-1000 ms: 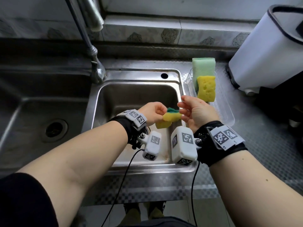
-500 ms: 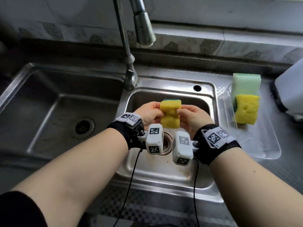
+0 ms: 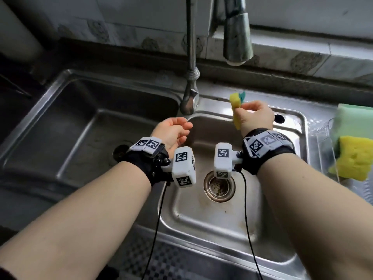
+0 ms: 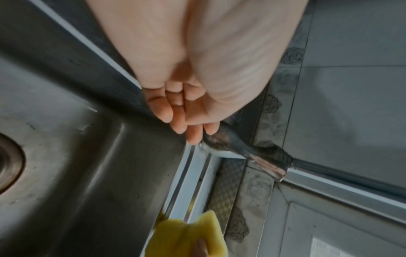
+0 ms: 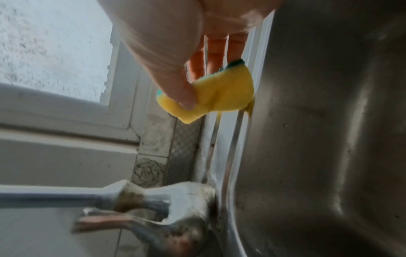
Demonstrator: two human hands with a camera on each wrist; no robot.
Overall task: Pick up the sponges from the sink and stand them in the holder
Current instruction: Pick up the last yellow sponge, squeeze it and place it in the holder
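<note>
The right hand pinches the yellow sponge above the sink; the left hand hangs relaxed, empty, apart from it.

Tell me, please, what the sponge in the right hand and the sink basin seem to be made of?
Sponge: apparently soft yellow foam with a green scouring layer; it buckles under the right hand's pinch. Sink basin: likely stainless steel, brushed and reflective, with some staining.
</note>
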